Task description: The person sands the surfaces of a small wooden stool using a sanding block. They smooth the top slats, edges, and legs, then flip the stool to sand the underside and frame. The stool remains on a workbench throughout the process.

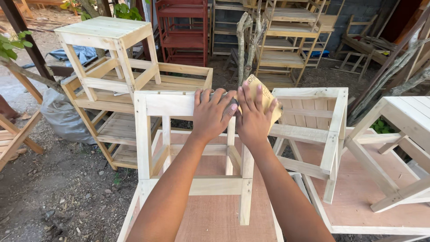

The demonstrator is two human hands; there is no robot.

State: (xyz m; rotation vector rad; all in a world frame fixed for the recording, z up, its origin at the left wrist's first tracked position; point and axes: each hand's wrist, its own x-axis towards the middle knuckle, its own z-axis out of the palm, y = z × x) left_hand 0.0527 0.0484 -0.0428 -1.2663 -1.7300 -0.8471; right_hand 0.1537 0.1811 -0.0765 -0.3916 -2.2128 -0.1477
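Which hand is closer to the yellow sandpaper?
Right. The right hand presses flat on the sandpaper. The left hand rests beside it on the stool frame.

A stool frame (188, 148) lies on its side on the tabletop (224, 219). Both hands rest side by side on its upper rail, left hand (210, 114) left of right hand (253, 118), with sandpaper (264, 96) under the right. A second stool (313, 134) lies to the right, a third (403, 143) farther right. Behind on the left, a stool (107, 49) stands on a shelf unit (130, 112); racks (286, 40) stand at the back.
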